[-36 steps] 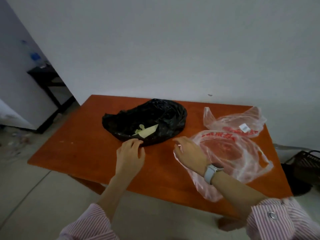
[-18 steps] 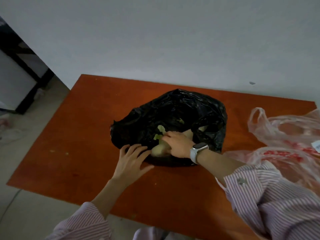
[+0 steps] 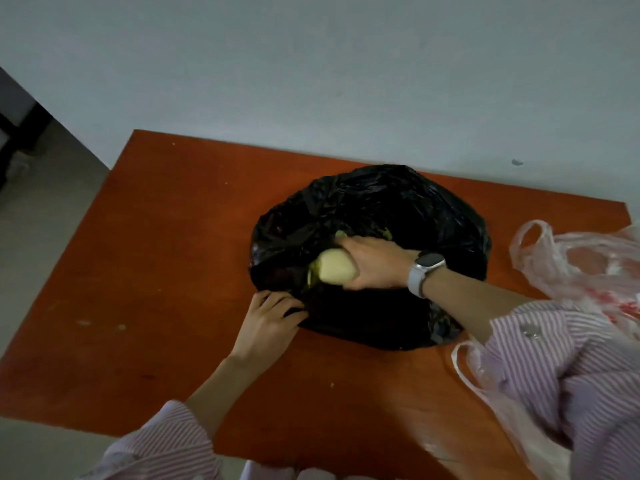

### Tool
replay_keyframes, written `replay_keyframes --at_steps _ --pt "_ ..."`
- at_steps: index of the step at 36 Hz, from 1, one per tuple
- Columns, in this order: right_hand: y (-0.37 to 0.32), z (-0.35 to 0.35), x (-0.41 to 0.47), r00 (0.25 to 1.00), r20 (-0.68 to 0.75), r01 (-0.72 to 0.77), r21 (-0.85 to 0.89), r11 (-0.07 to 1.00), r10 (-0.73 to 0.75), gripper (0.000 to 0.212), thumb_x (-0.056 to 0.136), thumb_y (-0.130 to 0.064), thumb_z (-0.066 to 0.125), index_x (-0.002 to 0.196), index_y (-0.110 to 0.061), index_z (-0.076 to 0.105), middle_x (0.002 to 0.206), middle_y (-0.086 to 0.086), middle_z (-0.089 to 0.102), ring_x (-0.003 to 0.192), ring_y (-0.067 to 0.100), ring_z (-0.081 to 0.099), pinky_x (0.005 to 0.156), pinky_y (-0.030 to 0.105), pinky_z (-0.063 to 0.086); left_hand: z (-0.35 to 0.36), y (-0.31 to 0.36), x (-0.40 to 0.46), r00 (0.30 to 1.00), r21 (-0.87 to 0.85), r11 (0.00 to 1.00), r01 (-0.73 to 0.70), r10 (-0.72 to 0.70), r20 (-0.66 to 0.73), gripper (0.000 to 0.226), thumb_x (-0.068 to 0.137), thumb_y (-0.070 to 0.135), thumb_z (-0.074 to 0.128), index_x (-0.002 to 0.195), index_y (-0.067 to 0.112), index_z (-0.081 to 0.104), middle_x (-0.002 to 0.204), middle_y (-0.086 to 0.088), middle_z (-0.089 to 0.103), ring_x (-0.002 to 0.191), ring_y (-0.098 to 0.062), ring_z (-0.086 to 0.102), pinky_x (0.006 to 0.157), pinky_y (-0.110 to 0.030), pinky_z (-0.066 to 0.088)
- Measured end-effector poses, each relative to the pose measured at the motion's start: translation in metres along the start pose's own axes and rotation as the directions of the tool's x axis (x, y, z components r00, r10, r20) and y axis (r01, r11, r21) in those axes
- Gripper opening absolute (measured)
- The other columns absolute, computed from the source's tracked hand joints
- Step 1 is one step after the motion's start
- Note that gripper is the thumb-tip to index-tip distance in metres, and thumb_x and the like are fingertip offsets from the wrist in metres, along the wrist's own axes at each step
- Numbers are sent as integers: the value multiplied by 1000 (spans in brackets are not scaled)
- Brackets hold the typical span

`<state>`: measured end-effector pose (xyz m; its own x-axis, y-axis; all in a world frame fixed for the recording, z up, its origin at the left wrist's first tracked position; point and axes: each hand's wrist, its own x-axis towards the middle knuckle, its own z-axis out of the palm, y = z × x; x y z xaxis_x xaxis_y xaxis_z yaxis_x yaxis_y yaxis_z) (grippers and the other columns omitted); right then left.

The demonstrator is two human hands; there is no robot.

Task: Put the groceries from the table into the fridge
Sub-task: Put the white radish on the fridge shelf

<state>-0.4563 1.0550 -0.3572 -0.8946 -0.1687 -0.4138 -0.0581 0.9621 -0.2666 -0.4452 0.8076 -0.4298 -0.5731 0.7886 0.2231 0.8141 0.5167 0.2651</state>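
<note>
Right hand [image 3: 372, 266] is gripping a pale vegetable [image 3: 336, 270] inside the black bag [image 3: 398, 209], while left hand [image 3: 268, 322] is pinching the rim to steady it.

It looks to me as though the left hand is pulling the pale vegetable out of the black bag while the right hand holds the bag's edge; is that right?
Not quite: the hands are swapped. In the head view the right hand, with the watch, grips the pale vegetable inside the black bag, while the left hand holds the bag's edge.
</note>
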Motion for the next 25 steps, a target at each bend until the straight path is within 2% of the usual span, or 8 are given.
replay_keyframes --at_steps 2,7,11,13,16,20,22,25 --pt "5 -18 -5 998 -51 -20 35 999 21 83 76 -48 67 142 -21 25 134 5 46 116 27 51 90 39 45 -3 -2 8 999 -1 1000 29 -28 15 25 79 20 50 88 19 74 97 4 70 101 -15 54 87 -32 36" --pt "14 -41 -26 992 -119 -34 64 997 42 73 74 -51 67 133 -22 36 126 3 53 106 25 56 87 42 48 -8 -9 29 992 33 994 102 -104 65 19 66 11 80 83 18 74 94 4 72 95 -19 63 83 -28 33" --pt "17 -55 -52 967 -240 -48 158 986 86 71 76 -45 68 134 -20 36 130 2 51 110 24 54 89 39 47 -12 -10 40 977 99 984 148 -161 139 20 61 16 85 77 22 75 82 9 73 84 -15 65 75 -28 44" --pt "20 -65 -66 927 -346 -62 237 970 144 75 77 -42 69 138 -18 32 135 3 48 116 23 51 90 31 43 -17 -8 44 965 108 983 152 -171 199 15 71 17 78 85 22 74 90 8 73 92 -16 63 78 -32 47" --pt "22 -82 -86 817 -498 -63 424 903 290 77 79 -35 70 139 -14 29 127 5 51 111 20 52 82 24 40 -25 -3 57 915 61 988 141 -154 374 27 92 32 52 114 24 66 125 7 59 122 -16 44 98 -33 33" --pt "18 -93 -105 640 -613 87 656 749 463 69 78 -29 71 133 -12 33 116 -1 52 105 13 54 82 24 45 -57 1 87 823 -94 981 169 -88 562 58 86 48 57 138 26 42 146 3 33 134 -18 27 109 -38 29" --pt "14 -96 -111 547 -647 157 703 694 532 64 78 -27 72 130 -13 36 113 -5 53 103 12 55 81 24 48 -83 6 106 833 -230 951 209 -49 552 69 82 51 60 142 28 33 146 4 28 134 -17 26 109 -35 30" --pt "6 -110 -120 405 -683 244 722 647 609 56 79 -26 71 124 -12 41 107 -10 54 100 11 56 76 19 51 -121 24 129 934 -384 902 197 -54 352 72 81 51 61 142 30 29 146 6 29 133 -15 31 107 -32 30"
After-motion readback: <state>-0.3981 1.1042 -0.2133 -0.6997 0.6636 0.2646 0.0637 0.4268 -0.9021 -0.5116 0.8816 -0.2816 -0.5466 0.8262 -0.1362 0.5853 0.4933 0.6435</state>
